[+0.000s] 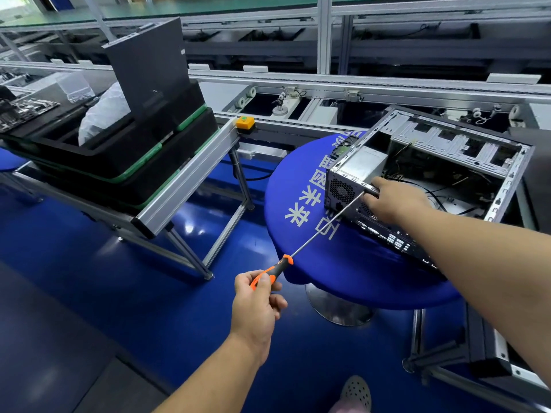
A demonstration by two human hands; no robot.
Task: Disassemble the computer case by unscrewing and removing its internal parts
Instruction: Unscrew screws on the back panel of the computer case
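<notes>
- Two bare hands were in view when we looked down: the left hand (258,305) had its fingers curled round the orange-and-black handle of a long screwdriver (301,250).
- From that grip the thin metal shaft ran up and away to the right, and its tip met the rear panel of the computer case (429,180) right at the right hand's fingertips.
- The right hand (393,201) rested on the case's near rear edge, fingers bent over the rim beside the screwdriver tip; we could not tell whether it pinched anything small there.
- The case lay on its side with its open side up, on a round table (301,222) covered in blue cloth, under and beyond the right hand.
- Inside it, past the right hand's knuckles, we saw loose cables and a silver power supply box (362,165).
- Far to the left of the left hand stood stacked black trays (119,171) on a metal frame.
</notes>
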